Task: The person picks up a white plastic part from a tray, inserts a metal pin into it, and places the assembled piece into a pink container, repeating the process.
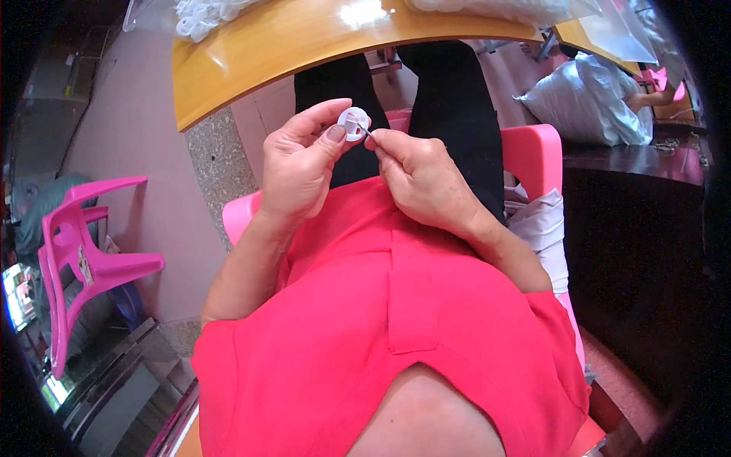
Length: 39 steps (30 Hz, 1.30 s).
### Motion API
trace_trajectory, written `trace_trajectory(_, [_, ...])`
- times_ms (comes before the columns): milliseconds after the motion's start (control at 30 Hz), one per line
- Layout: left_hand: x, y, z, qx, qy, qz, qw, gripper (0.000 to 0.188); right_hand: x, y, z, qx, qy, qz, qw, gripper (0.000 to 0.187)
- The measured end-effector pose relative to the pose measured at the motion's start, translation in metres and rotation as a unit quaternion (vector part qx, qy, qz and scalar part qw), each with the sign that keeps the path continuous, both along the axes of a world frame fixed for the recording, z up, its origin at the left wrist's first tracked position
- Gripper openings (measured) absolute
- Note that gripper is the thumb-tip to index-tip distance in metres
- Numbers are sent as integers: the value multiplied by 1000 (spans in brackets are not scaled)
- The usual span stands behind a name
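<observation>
A yellow wooden bench [251, 57] runs across the top. On it lie clear bags [533, 9] and white plastic parts [199, 17].

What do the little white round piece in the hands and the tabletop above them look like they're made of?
White round piece: likely moulded plastic, smooth and matte white, pinched in the left hand; the right hand holds a thin pin-like piece against it. Tabletop: glossy yellow-orange surface, probably laminate or varnished wood, showing bright light glare.
</observation>
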<state>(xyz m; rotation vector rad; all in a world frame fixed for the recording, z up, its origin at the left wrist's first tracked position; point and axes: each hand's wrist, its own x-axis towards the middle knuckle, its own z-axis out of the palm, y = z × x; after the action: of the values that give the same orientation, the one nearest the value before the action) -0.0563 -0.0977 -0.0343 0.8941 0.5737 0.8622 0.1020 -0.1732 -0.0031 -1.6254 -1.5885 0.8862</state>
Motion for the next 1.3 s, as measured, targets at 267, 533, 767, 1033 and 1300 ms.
trace_trajectory(267, [1,-3,4,-5,-30,27,999,28,-6,-1,-8,81,-26,10,996,13])
trace_trajectory(533, [0,-1,4,12,-15,18,1000,29,-13,1,-12,139,-66,4,988,11])
trace_trajectory(767, [2,-1,2,-18,-50,17,998,29,-10,1,-3,40,78,-22,996,6])
trace_trajectory(1033, [3,0,5,-52,-81,10,995,26,-14,2,-9,65,82,-21,994,6])
trace_trajectory(1300, [2,-2,5,-62,-82,24,994,23,-14,-1,-12,147,-118,12,982,13])
